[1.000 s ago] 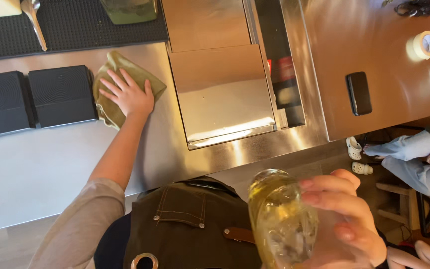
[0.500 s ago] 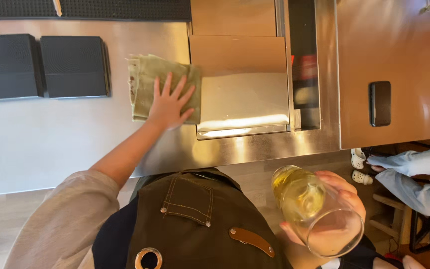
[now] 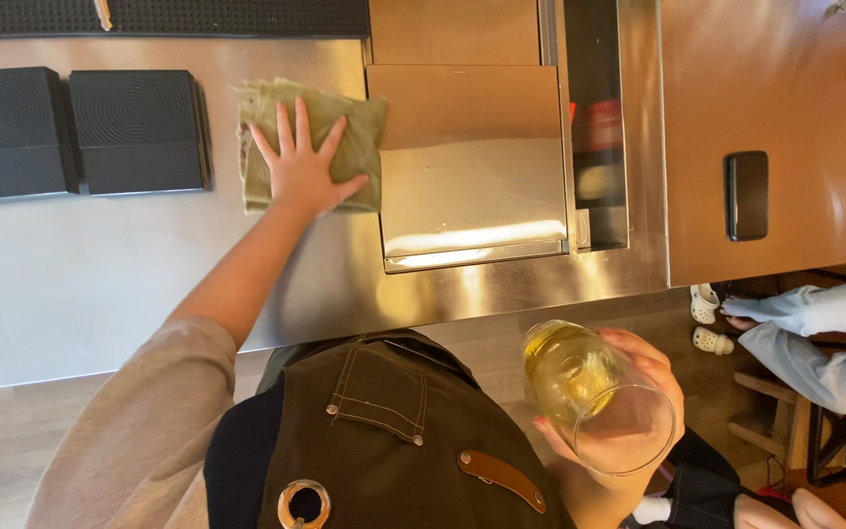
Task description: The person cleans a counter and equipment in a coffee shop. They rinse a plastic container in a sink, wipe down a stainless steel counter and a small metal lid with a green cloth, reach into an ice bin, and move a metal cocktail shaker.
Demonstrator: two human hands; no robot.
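L hand [image 3: 301,176] flat on green cloth [image 3: 310,147], fingers [image 3: 301,113] spread wide, pressing not gripping; cloth on steel tabletop [image 3: 100,284] beside black boxes [image 3: 75,132]. Cloth soft, light, prob. bunches – best pinched at edge. R hand [image 3: 638,392] wrapped round clear glass [image 3: 594,397] w/ yellowish liquid, held off tabletop over apron [image 3: 384,441]. Glass fragile, slippery; grip mid-body.
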